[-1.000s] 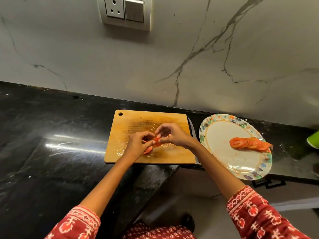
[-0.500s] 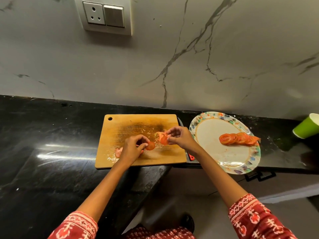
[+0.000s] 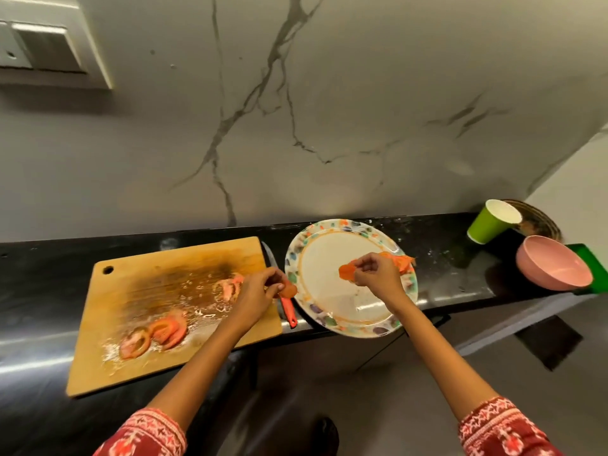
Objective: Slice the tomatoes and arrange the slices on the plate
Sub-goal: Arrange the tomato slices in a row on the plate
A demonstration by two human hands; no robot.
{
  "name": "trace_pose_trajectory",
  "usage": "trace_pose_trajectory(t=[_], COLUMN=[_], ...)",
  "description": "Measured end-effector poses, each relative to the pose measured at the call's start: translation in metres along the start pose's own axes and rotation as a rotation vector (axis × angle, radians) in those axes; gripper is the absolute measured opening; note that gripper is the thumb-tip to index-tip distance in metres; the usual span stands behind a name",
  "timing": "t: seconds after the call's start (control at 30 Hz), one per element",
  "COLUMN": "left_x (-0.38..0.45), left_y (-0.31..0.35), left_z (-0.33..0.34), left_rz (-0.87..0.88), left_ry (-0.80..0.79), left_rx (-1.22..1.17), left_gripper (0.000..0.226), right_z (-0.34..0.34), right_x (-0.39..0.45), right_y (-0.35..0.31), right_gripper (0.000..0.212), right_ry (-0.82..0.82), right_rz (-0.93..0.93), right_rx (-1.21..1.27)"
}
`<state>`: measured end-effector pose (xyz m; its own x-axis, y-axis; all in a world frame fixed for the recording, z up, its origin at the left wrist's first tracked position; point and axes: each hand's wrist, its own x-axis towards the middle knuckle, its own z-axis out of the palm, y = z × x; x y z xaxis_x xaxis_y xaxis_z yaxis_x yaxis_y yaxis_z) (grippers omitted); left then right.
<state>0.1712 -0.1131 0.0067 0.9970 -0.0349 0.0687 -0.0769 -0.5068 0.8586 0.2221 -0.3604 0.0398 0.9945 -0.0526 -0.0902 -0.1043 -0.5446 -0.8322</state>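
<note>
The right hand (image 3: 375, 274) pinches one thin tomato slice (image 3: 347, 272) between thumb and fingertips and holds it just above the white middle of the plate (image 3: 345, 311). The slice hangs almost flat, with its free edge pointing toward the cutting board (image 3: 131, 324). The left hand (image 3: 256, 292) pinches a second slice (image 3: 289, 290) in the same way, over the gap between the board and the near rim of the plate.

Behind the right hand, on the far side of the plate, lies a row of slices (image 3: 403, 262). The hand covers most of it, so I cannot say how many slices are there or how much they overlap.

To do this step well, I think the right hand should lower its slice until the edge rests on the last slice of the row, then let the fingers open slowly so that it lies down flat and does not fold. The slices look wet and soft, so a light pinch near the rim is better than a strong squeeze. The left hand should wait with its slice over the plate, not over the gap, because juice or the slice itself can fall on the counter (image 3: 444, 258).

The knife (image 3: 287, 307) lies between the board and the plate, under the left hand. More cut pieces (image 3: 154, 334) wait on the board, on the side away from the plate.
</note>
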Motion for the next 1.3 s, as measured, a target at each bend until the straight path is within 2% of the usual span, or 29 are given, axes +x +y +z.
trace_pose_trajectory(t=[0.13,0.43,0.6,0.73,0.83,1.03,1.3], left_x=[0.019,0.050,0.061,0.069,0.077,0.095,0.104], left_y=[0.013,0.016,0.017,0.014,0.016,0.029,0.031], left_z=[0.029,0.071,0.083,0.089,0.095,0.104,0.115], left_rz=[-0.019,-0.110,-0.138,-0.154,-0.160,-0.070,-0.081], left_ry=[-0.011,-0.001,0.015,-0.007,-0.024,-0.034,-0.008], left_rx=[-0.040,-0.077,-0.104,-0.105,-0.074,-0.082,-0.105], left_gripper=[0.016,0.015,0.017,0.019,0.018,0.016,0.012], right_z=[-0.020,-0.030,-0.008,-0.005,-0.012,-0.015,-0.015], right_x=[0.017,0.062,0.071,0.067,0.071,0.077,0.079], right_y=[0.007,0.001,0.006,0.013,0.015,0.009,0.014], right_gripper=[0.017,0.016,0.010,0.008,0.010,0.013,0.017], right_ry=[-0.069,-0.244,-0.252,-0.205,-0.225,-0.412,-0.420], right_rz=[0.013,-0.129,-0.065,-0.166,-0.235,-0.256,-0.179], right_rx=[0.000,-0.492,-0.519,-0.596,-0.539,-0.393,-0.322])
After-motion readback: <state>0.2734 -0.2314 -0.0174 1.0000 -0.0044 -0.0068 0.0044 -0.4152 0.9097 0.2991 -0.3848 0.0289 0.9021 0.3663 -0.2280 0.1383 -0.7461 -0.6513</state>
